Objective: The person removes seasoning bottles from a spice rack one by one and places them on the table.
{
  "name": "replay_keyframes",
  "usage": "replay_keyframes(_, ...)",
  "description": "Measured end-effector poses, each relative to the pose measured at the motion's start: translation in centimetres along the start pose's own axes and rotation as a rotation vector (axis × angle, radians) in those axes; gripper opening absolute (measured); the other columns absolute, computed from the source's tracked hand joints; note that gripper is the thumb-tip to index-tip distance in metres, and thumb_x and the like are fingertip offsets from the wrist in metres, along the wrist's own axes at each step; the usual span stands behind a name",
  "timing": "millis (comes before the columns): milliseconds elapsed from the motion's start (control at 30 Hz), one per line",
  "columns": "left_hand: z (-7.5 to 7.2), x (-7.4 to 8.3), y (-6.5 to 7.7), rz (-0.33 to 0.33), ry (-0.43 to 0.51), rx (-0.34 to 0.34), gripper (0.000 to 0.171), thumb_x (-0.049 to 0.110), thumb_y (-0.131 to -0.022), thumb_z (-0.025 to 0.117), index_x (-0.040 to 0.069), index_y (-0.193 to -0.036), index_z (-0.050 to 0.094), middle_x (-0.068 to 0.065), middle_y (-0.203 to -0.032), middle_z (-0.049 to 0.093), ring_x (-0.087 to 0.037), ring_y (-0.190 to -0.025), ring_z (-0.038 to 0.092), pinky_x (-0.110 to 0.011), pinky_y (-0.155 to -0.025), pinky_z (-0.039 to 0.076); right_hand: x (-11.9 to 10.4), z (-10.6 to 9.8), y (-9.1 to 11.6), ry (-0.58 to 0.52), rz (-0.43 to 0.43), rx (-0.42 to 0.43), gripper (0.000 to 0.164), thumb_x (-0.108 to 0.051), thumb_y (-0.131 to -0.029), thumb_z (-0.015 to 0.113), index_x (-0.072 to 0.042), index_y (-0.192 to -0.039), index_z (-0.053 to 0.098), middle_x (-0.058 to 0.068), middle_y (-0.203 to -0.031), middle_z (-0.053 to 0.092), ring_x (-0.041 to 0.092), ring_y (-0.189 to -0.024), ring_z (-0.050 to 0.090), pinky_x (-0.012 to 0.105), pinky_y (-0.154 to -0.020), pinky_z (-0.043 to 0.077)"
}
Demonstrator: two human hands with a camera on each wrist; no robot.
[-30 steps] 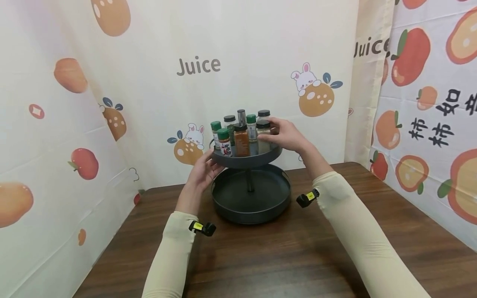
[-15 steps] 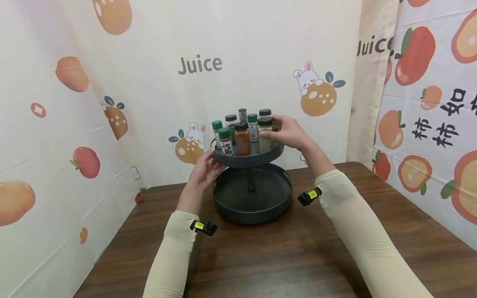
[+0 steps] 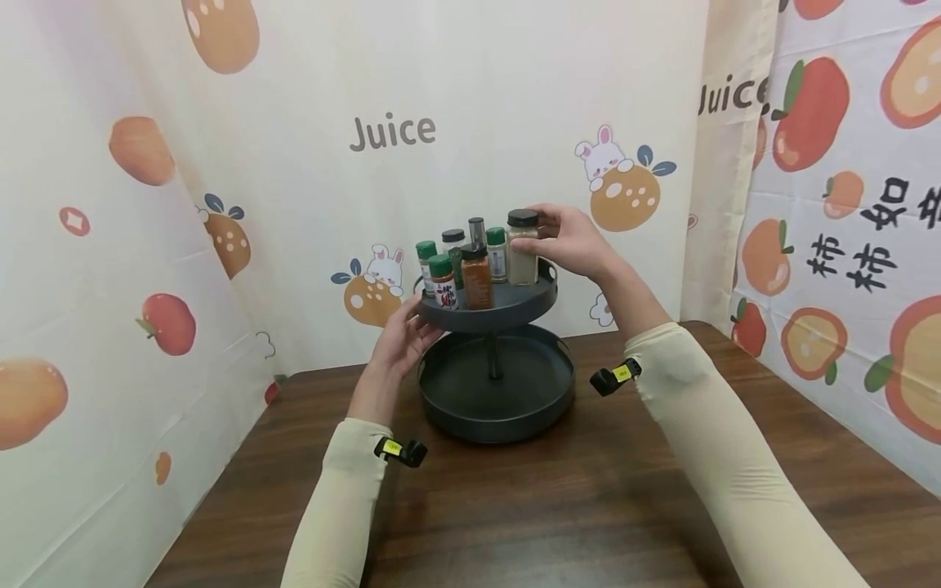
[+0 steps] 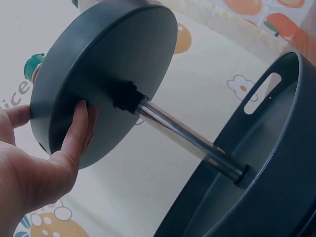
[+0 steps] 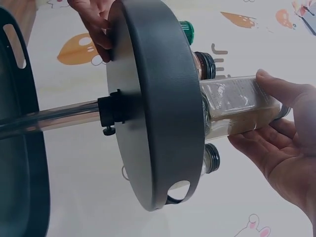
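A two-tier dark grey turntable rack stands on the table. My left hand [image 3: 399, 336] grips the left edge of its upper tray [image 3: 507, 314], and the left wrist view shows fingers [image 4: 74, 131] against the tray's underside. With thumb and fingers, my right hand [image 3: 577, 242] holds a square clear spice jar [image 3: 523, 257], black-lidded and partly filled with pale powder. This jar is upright, raised slightly above the tray's right side. Beside it stand an orange-brown spice bottle [image 3: 477, 282], a green-capped shaker [image 3: 443, 286] and several other seasoning bottles.
The lower tray [image 3: 496, 426] is joined to the upper one by a metal post [image 4: 182, 136]. Under the rack is a dark wooden table [image 3: 500, 506]. Fruit-printed curtains [image 3: 294, 188] hang behind and at both sides.
My right hand has lifted the pale-powder jar upward from the upper tray. A black-lidded jar behind it is now hidden in the head view. The left hand keeps its place on the tray.
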State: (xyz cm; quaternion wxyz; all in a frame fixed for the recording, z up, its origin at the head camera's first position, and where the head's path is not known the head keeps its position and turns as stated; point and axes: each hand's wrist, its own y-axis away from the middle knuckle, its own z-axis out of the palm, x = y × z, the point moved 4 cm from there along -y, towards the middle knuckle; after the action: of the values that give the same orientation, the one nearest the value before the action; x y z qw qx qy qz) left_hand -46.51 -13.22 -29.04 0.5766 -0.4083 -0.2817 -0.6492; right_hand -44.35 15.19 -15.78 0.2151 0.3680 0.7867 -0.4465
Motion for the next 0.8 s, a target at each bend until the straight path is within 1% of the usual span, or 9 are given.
replay_keyframes(100, -0.2, -0.2, 0.1, -0.010, 0.008, 0.004, 0.077, 0.040, -0.091, 0.069, 0.009, -0.152, 0.034, -0.013, -0.132, 0.054, -0.024, -0.103, 0.067, -0.031, -0.082, 0.062, -1.3, 0.1, 0.6, -0.005, -0.008, 0.000, 0.057, -0.021, -0.089, 0.074, -0.003, -0.138, 0.052, 0.017, -0.126, 0.064, 0.026, -0.114, 0.061, 0.054, -0.098, 0.051)
replay_keyframes(167, -0.3, -0.2, 0.1, -0.012, 0.007, 0.006, 0.078, 0.040, -0.091, 0.069, 0.008, -0.152, 0.034, -0.014, -0.133, 0.054, -0.024, -0.104, 0.067, -0.031, -0.081, 0.062, -1.7, 0.2, 1.0, -0.002, -0.007, -0.004, 0.057, -0.021, -0.090, 0.073, -0.001, -0.139, 0.051, 0.020, -0.127, 0.063, 0.027, -0.115, 0.061, 0.055, -0.099, 0.051)
replay_keyframes(233, -0.3, -0.2, 0.1, -0.008, 0.000, 0.012, 0.077, 0.041, -0.092, 0.068, 0.009, -0.152, 0.034, -0.014, -0.133, 0.054, -0.024, -0.103, 0.067, -0.030, -0.081, 0.062, -1.5, 0.2, 1.1, -0.005, -0.004, -0.005, 0.058, -0.025, -0.090, 0.073, -0.002, -0.138, 0.052, 0.019, -0.127, 0.064, 0.026, -0.115, 0.061, 0.055, -0.099, 0.051)
replay_keyframes(333, -0.3, -0.3, 0.0, -0.003, -0.002, 0.008, 0.070, 0.039, -0.096, 0.063, 0.008, -0.152, 0.035, -0.015, -0.134, 0.053, -0.024, -0.103, 0.067, -0.030, -0.081, 0.062, -0.9, 0.1, 1.2, -0.017, -0.011, 0.009, 0.060, -0.032, -0.087, 0.075, -0.006, -0.137, 0.054, 0.016, -0.126, 0.065, 0.022, -0.114, 0.062, 0.053, -0.099, 0.051)
replay_keyframes(400, -0.2, -0.3, 0.0, -0.009, 0.005, 0.002, 0.065, 0.037, -0.098, 0.060, 0.008, -0.151, 0.036, -0.015, -0.134, 0.053, -0.024, -0.103, 0.067, -0.031, -0.081, 0.062, -0.8, 0.0, 1.6, -0.024, -0.025, 0.023, 0.060, -0.034, -0.085, 0.077, -0.008, -0.135, 0.056, 0.014, -0.124, 0.067, 0.020, -0.112, 0.063, 0.052, -0.098, 0.053)
replay_keyframes(500, -0.1, -0.4, 0.0, -0.019, 0.018, -0.009, 0.062, 0.035, -0.099, 0.058, 0.008, -0.150, 0.036, -0.015, -0.132, 0.055, -0.024, -0.103, 0.067, -0.031, -0.081, 0.062, -1.4, 0.0, 2.5, -0.028, -0.056, 0.034, 0.060, -0.034, -0.084, 0.078, -0.009, -0.134, 0.057, 0.012, -0.121, 0.068, 0.019, -0.110, 0.064, 0.052, -0.096, 0.054)
replay_keyframes(667, 0.0, -0.1, 0.1, -0.004, 0.016, -0.017, 0.062, 0.033, -0.101, 0.055, 0.006, -0.152, 0.032, -0.013, -0.125, 0.059, -0.024, -0.100, 0.068, -0.031, -0.080, 0.062, -3.4, 1.2, 4.6, -0.039, -0.086, 0.001, 0.056, -0.027, -0.086, 0.077, -0.005, -0.134, 0.057, 0.013, -0.120, 0.067, 0.019, -0.106, 0.065, 0.052, -0.092, 0.056)
replay_keyframes(800, -0.1, 0.0, 0.1, 0.001, 0.012, -0.019, 0.065, 0.036, -0.098, 0.059, 0.006, -0.151, 0.034, -0.013, -0.122, 0.060, -0.023, -0.097, 0.069, -0.030, -0.081, 0.062, -5.2, 2.6, 6.7, -0.061, -0.065, -0.040, 0.053, -0.017, -0.088, 0.075, 0.000, -0.135, 0.055, 0.017, -0.123, 0.066, 0.022, -0.106, 0.065, 0.051, -0.089, 0.058)
